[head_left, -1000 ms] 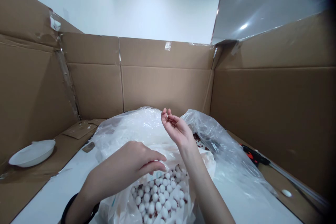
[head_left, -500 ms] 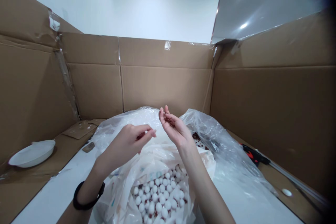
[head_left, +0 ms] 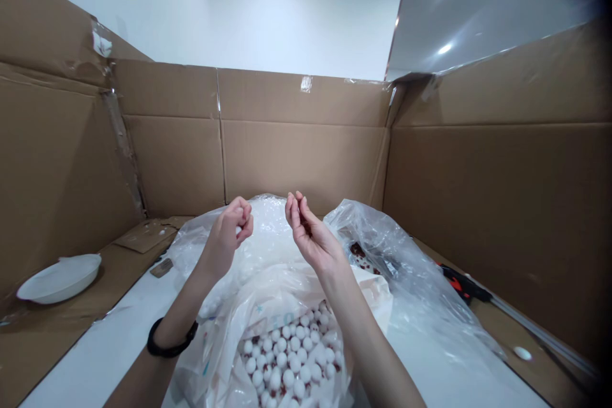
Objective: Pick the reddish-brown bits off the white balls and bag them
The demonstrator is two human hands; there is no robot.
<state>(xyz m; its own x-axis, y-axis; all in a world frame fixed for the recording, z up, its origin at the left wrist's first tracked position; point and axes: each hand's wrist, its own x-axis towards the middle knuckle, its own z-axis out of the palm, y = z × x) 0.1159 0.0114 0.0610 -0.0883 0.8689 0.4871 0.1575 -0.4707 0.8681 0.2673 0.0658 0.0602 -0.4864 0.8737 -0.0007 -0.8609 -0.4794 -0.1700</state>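
Observation:
My left hand (head_left: 228,233) is closed, with a small piece of white ball (head_left: 238,229) showing between its fingers. It hangs over the clear plastic sheeting. My right hand (head_left: 313,229) is cupped, palm up, around small reddish-brown bits (head_left: 305,224). The two hands are apart. Below them a white plastic bag (head_left: 224,338) lies spread, its mouth turned toward me. Inside it are several small white balls (head_left: 294,362) with reddish-brown bits among them.
More reddish-brown bits (head_left: 366,259) lie in a clear plastic bag (head_left: 411,274) at right. A white dish (head_left: 62,279) stands at left. A red-and-black tool (head_left: 461,284) with a long rod and a white ball (head_left: 523,353) lie at right. Cardboard walls (head_left: 301,153) surround the table.
My left hand has risen and turned, its fingers curling tighter, and a white ball now shows in it. My right hand's fingers have drawn closer together over the bits.

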